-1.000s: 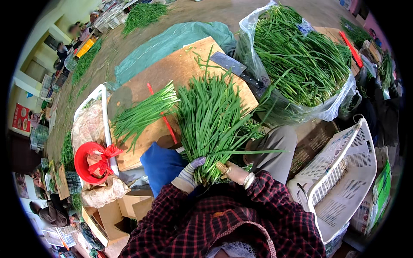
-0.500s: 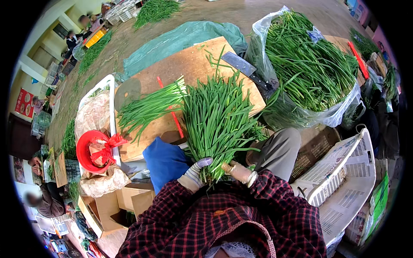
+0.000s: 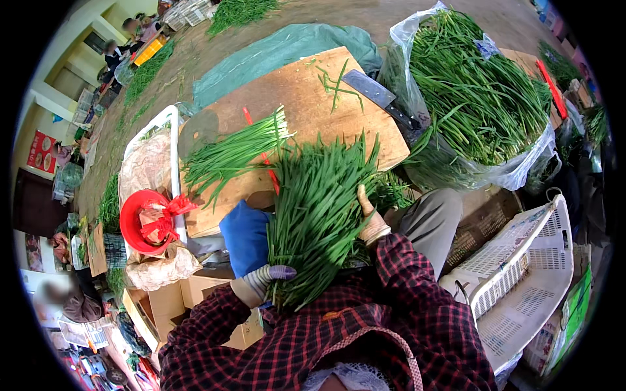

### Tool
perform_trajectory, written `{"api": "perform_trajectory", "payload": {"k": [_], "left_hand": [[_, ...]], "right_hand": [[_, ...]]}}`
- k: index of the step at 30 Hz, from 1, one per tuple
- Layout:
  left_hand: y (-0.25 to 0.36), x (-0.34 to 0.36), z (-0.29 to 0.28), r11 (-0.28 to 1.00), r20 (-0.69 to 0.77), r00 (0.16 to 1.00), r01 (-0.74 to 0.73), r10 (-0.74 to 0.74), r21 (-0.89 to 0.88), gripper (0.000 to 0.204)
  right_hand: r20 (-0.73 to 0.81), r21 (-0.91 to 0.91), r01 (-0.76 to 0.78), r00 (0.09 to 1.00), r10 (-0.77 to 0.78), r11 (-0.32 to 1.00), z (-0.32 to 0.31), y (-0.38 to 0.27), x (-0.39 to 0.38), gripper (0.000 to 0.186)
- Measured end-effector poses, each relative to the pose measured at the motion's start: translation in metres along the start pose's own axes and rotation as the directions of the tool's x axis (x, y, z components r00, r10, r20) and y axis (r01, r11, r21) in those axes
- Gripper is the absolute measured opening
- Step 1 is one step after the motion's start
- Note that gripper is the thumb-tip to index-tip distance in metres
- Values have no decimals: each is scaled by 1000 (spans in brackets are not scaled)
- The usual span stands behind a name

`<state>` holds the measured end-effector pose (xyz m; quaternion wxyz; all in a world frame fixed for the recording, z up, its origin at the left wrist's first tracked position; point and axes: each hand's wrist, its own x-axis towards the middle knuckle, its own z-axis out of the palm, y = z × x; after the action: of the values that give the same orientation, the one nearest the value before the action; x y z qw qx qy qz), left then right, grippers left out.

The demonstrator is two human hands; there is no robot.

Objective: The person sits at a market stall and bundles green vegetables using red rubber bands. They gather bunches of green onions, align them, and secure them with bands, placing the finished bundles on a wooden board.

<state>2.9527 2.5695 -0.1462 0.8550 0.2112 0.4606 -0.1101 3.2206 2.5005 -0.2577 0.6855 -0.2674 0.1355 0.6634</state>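
A large bunch of garlic chives (image 3: 319, 208) lies over my lap, its leafy tips pointing away from me and spread over the board's near edge. My left hand (image 3: 264, 283), in a striped glove with purple fingertips, is closed on the bunch's lower left side near the stem ends. Against its right side, higher up, my right hand (image 3: 372, 218) grips in a pale glove, thumb up, the other fingers mostly hidden by the leaves. A smaller bunch of chives (image 3: 238, 153) rests on the wooden board (image 3: 300, 98), across a red strip (image 3: 268, 171).
A cleaver (image 3: 368, 88) lies at the board's far right edge, near loose leaf bits. Right of it stands a clear plastic bag (image 3: 407, 58) heaped with chives. A white crate (image 3: 521, 287) stands near right; a red bowl (image 3: 134, 225) and cardboard box (image 3: 166, 306) are left.
My left hand has moved down and left along the bunch. My right hand has shifted up its right side from the stem ends. The bunch's tips have dropped lower.
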Motion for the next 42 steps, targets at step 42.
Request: {"api": "perform_trajectory", "payload": {"k": [42], "left_hand": [[176,-32,166,-256,640,208,-792,740,553,56]], "right_hand": [[709,-514,832,548,-443,207,238,-73,-102,37]]}}
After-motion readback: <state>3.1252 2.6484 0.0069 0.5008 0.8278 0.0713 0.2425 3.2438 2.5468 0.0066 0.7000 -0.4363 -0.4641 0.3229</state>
